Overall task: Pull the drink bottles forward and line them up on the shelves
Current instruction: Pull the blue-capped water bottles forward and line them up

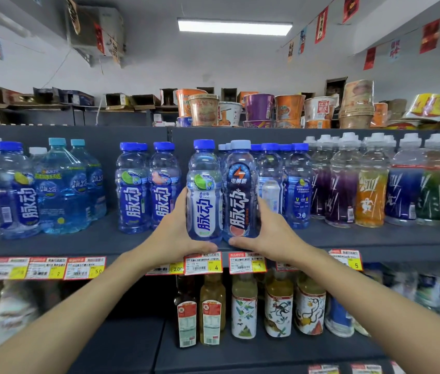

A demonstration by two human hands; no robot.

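Two blue drink bottles stand side by side at the front edge of the middle shelf [105,244]. My left hand [175,230] wraps the white-labelled bottle [203,190] from the left. My right hand [270,230] wraps the dark-labelled bottle [240,190] from the right. Both thumbs lie under the bottle bases at the shelf lip. More blue-capped bottles [297,184] stand behind and to the right, set further back. Two similar bottles [132,187] stand to the left, also further back.
Purple, orange and green drinks [370,184] fill the shelf's right end; large water bottles [60,184] stand at the left. Price tags [202,263] hang on the shelf lip. Tea bottles [243,306] stand on the shelf below. Cup noodles [259,109] sit on top.
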